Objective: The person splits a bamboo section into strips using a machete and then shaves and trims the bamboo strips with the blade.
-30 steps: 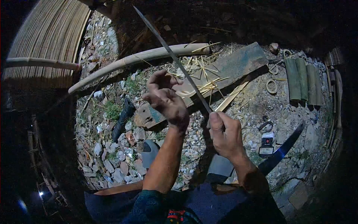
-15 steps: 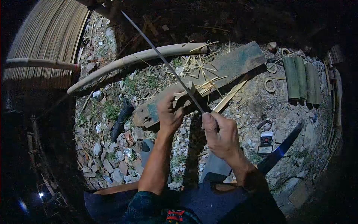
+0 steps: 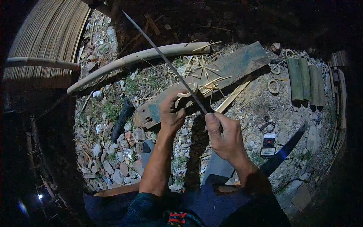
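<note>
My right hand (image 3: 227, 137) is wrapped round the lower end of a long, thin blade (image 3: 163, 57), its thumb lying along the top. The blade slants up and left, seen nearly edge-on. My left hand (image 3: 172, 111) pinches a small curved bamboo piece (image 3: 184, 94), which sits against or just beside the blade's lower half; I cannot tell whether they touch. Beyond both hands lies a worn wooden plank (image 3: 242, 62) with thin bamboo slivers (image 3: 206, 72) scattered on it.
A long bamboo pole (image 3: 128, 60) curves behind the plank. Green bamboo sections (image 3: 304, 81) and a cut ring (image 3: 273, 86) lie right. A dark blade-like strip (image 3: 287, 149) and a small boxy device (image 3: 269, 143) rest on stony ground. Slatted bamboo (image 3: 45, 38) stands upper left.
Both hands keep their grips and nearly the same places. The bamboo piece in my left hand has shifted very slightly; the background has moved a little with the camera.
</note>
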{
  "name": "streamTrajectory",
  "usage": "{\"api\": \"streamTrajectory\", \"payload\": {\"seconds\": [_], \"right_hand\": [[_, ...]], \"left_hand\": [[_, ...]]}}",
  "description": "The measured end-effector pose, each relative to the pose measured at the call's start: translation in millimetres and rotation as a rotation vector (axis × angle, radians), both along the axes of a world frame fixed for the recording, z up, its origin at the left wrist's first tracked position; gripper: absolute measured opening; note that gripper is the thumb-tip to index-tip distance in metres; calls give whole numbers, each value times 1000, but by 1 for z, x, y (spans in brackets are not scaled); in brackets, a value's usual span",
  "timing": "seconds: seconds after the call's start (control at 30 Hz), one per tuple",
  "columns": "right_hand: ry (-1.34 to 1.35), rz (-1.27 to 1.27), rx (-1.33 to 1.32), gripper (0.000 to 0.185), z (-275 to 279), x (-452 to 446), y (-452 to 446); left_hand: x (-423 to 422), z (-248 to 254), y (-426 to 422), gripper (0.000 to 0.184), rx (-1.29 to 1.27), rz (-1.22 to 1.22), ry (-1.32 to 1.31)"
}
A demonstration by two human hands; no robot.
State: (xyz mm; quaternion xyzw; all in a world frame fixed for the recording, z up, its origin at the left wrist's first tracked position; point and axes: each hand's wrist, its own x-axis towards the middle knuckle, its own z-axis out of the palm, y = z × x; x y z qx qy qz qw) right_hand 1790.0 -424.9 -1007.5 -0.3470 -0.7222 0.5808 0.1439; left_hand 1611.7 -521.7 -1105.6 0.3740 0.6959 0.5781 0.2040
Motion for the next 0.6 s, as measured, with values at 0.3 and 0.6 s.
{"api": "streamTrajectory", "payload": {"seconds": [0.3, 0.6], "right_hand": [[23, -25, 19, 43, -1, -1, 1], [43, -33, 37, 44, -5, -2, 1]], "left_hand": [[-6, -10, 0, 48, 33, -24, -132], [-10, 0, 1, 46, -51, -26, -64]]}}
